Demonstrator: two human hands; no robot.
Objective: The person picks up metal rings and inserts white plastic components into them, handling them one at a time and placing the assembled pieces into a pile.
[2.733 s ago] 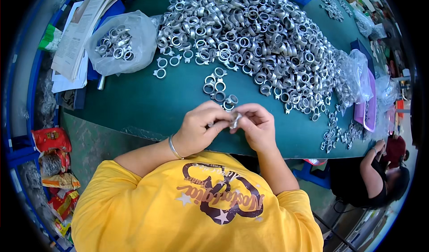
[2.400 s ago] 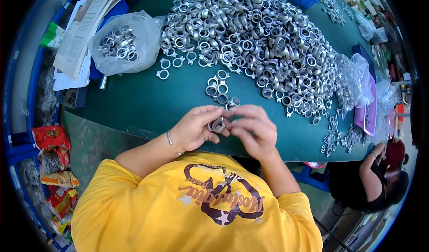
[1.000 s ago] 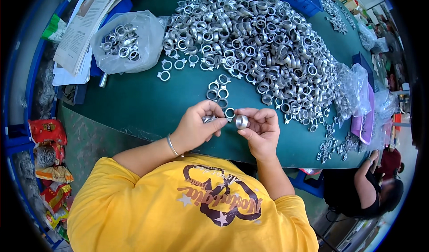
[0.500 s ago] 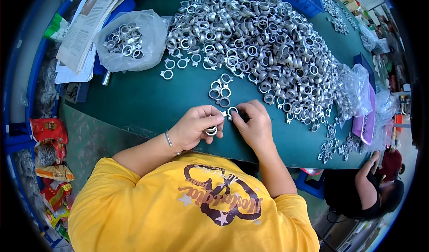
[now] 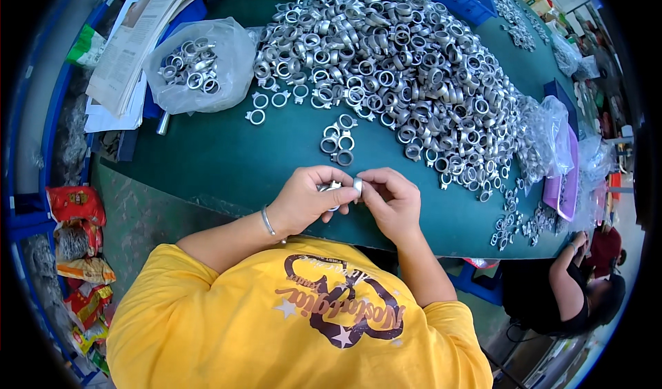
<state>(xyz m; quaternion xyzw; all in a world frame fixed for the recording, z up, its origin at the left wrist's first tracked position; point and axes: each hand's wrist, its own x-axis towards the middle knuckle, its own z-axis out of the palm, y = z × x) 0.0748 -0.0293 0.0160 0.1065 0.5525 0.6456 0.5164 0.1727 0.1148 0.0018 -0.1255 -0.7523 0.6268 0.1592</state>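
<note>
Between the fingertips of my two hands is a silver metal ring (image 5: 357, 186), turned edge-on. My left hand (image 5: 300, 199) pinches its left side with thumb and finger, while more metal rings (image 5: 331, 188) sit inside the curled fingers, partly hidden. My right hand (image 5: 394, 203) grips the ring's other side between thumb and forefinger. Just beyond the hands, a small cluster of rings (image 5: 343, 157) lies on the green tabletop (image 5: 227, 144). Farther back spreads a large heap of the same rings (image 5: 393, 51), some with small lugs.
A clear plastic bag (image 5: 238, 65) holding rings stands at the back left, beside papers (image 5: 131, 58). Blue bins (image 5: 476, 10) are behind the heap. To the right are a purple basket (image 5: 567, 182), plastic bags (image 5: 555, 130) and small metal parts (image 5: 507, 227). A co-worker (image 5: 552, 292) sits at the far right.
The ring at my fingertips has turned from face-up to edge-on. My right hand has moved slightly down, and the left thumb now presses against the ring.
</note>
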